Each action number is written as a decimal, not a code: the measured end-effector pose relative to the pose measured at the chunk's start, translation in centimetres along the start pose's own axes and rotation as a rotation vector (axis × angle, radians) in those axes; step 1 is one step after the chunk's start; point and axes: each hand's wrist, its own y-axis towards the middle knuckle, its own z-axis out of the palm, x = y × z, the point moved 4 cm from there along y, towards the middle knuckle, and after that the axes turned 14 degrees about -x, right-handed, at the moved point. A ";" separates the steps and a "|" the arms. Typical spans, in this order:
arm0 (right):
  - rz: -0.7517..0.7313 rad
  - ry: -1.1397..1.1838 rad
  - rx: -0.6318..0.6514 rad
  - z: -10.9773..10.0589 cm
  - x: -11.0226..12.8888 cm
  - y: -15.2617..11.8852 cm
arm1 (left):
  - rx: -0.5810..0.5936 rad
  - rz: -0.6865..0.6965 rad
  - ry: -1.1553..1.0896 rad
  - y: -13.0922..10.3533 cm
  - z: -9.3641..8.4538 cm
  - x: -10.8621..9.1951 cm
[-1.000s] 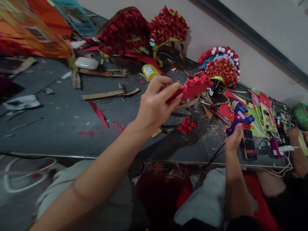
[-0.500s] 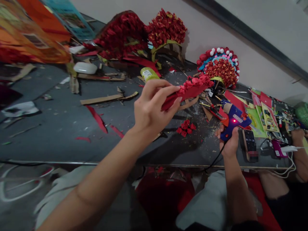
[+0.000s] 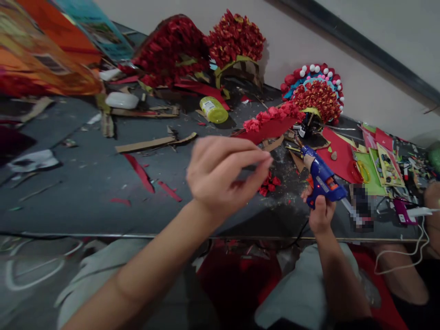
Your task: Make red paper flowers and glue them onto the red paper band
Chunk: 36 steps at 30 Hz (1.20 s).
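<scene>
My left hand hovers over the table with thumb and fingertips pinched together; nothing shows between them. Just below its fingertips, partly hidden by them, lies a small cluster of red flowers. A red band edged with a row of red flowers rests beyond the hand. In my right hand is a blue hot glue gun with its small red light lit. Its nozzle points up and left, toward the flowered band.
A yellow-lidded jar lies on its side. Behind stand headpieces covered in red flowers and a beaded one. Cardboard scraps, scissors and a blurred-out phone lie about. A co-worker's arm is at the far right.
My left hand has let go of the flowered band and moved down and toward me, near the red flower cluster. The glue gun has tipped, its nozzle shifting left.
</scene>
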 end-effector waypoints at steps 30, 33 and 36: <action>-0.207 -0.252 -0.030 -1.9 -2.7 -1.2 | 0.552 -0.671 -0.305 -2.3 2.6 -2.2; -0.162 -0.236 -0.057 -2.3 -3.2 -1.3 | 0.569 -0.726 -0.298 -2.4 2.7 -1.8; -0.130 -0.204 -0.050 -2.3 -3.1 -1.4 | 0.586 -0.819 -0.322 -2.6 2.8 -1.4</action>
